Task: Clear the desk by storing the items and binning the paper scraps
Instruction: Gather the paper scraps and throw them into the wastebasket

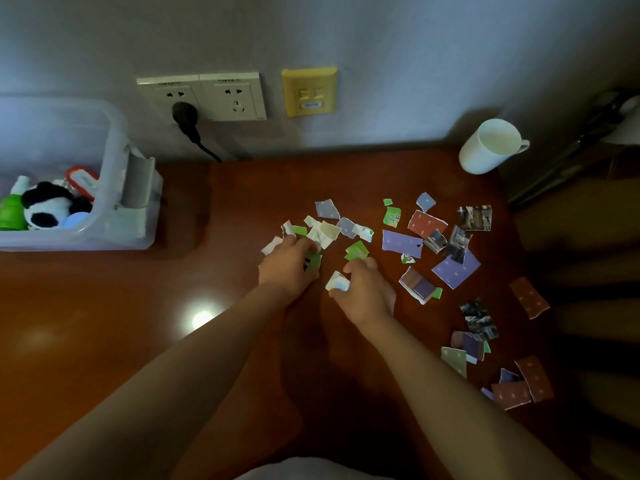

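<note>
While our left hand (289,263) curls round green paper scraps (313,262), our right hand (365,294) pinches a white scrap (337,282). Loose scraps (401,242) lie just beyond, on the desk (138,323).

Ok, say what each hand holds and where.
Left hand grips a green scrap by its left side; right hand pinches a white scrap by its right edge.
</note>
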